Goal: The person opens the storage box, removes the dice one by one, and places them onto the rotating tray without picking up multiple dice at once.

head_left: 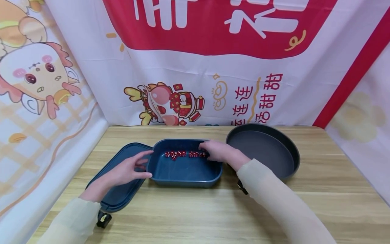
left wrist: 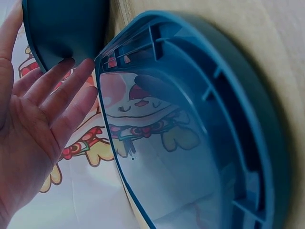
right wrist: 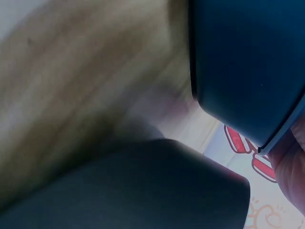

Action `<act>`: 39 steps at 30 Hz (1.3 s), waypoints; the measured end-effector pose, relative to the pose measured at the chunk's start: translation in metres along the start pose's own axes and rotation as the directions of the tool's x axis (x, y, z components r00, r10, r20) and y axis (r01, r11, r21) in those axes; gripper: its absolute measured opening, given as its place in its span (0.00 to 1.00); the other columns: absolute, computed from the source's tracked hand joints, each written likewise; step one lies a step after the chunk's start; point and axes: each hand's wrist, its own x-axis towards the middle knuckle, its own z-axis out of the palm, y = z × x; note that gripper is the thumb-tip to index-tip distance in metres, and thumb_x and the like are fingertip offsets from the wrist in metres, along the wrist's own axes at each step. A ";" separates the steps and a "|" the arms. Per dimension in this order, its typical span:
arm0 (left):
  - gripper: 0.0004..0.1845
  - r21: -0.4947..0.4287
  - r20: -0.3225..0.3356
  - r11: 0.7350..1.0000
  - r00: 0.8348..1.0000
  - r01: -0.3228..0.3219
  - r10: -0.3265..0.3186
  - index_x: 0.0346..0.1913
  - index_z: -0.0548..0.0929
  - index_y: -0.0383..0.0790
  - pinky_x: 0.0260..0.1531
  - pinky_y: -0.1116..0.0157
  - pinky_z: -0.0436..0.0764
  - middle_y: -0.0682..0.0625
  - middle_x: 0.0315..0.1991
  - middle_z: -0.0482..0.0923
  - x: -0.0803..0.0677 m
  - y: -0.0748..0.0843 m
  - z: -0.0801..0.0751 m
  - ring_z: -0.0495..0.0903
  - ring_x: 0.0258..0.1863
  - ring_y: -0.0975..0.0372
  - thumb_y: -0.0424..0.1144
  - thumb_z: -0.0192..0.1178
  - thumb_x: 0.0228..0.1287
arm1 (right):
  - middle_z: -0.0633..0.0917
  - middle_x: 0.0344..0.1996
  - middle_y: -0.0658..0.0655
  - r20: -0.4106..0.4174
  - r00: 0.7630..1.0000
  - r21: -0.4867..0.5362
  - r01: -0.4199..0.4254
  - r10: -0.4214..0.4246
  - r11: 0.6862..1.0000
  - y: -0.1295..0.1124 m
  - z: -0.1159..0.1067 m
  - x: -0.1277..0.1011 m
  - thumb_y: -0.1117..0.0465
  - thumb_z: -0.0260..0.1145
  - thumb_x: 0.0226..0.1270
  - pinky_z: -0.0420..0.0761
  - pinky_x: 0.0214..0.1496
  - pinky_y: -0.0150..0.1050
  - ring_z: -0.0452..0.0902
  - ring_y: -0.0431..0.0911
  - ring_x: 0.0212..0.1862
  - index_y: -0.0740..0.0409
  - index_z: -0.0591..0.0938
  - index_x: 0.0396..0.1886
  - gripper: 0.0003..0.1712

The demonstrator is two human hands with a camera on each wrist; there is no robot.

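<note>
A blue rectangular container (head_left: 186, 169) sits mid-table with a row of several small red dice (head_left: 182, 154) along its far inner side. My left hand (head_left: 131, 167) lies over the blue lid (head_left: 118, 193), its straight fingers (left wrist: 66, 90) touching the container's left outer wall (left wrist: 66, 28). My right hand (head_left: 214, 150) reaches over the container's right rim, fingers bent down at the right end of the dice row. Its fingertips are hidden, so whether they pinch a die does not show. In the right wrist view only a finger (right wrist: 290, 162) shows beside the container's rim (right wrist: 248, 67).
A dark round pan (head_left: 289, 156) stands empty to the right of the container, also seen in the right wrist view (right wrist: 124, 191). The lid (left wrist: 190, 119) lies upside down at the left. Printed cloth banners close in the wooden table (head_left: 195, 210) at the back and sides.
</note>
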 end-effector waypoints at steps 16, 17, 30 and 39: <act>0.44 0.003 0.004 1.000 1.000 0.005 -0.006 0.74 0.58 0.47 0.48 0.48 0.79 0.31 0.63 0.70 -0.001 0.002 -0.001 0.78 0.54 0.46 0.50 0.69 0.59 | 0.84 0.36 0.49 0.030 1.000 -0.019 0.004 -0.003 1.000 0.002 0.001 0.009 0.67 0.69 0.63 0.80 0.47 0.35 0.77 0.39 0.36 0.55 0.85 0.44 0.10; 0.44 0.003 0.004 1.000 1.000 0.006 -0.006 0.74 0.58 0.47 0.48 0.49 0.79 0.31 0.63 0.70 -0.001 0.001 -0.002 0.78 0.54 0.46 0.50 0.69 0.59 | 0.84 0.35 0.48 0.029 1.000 -0.019 0.010 -0.009 1.000 0.002 0.001 0.009 0.67 0.69 0.63 0.80 0.47 0.35 0.77 0.39 0.36 0.55 0.86 0.43 0.09; 0.44 -0.004 0.007 1.000 1.000 0.004 -0.004 0.74 0.58 0.48 0.48 0.49 0.79 0.31 0.63 0.70 0.000 0.001 -0.001 0.78 0.55 0.46 0.50 0.68 0.60 | 0.85 0.35 0.49 0.030 0.999 0.006 0.041 -0.042 0.999 0.003 0.006 0.012 0.68 0.68 0.64 0.80 0.46 0.35 0.78 0.38 0.35 0.55 0.88 0.41 0.08; 0.43 -0.009 0.010 1.000 1.000 0.009 -0.009 0.74 0.58 0.47 0.48 0.49 0.79 0.31 0.63 0.69 -0.001 0.002 -0.002 0.77 0.55 0.45 0.49 0.68 0.60 | 0.84 0.31 0.47 0.012 0.998 0.019 0.066 -0.067 0.998 0.002 0.003 0.009 0.65 0.68 0.65 0.80 0.42 0.33 0.77 0.38 0.33 0.55 0.88 0.38 0.04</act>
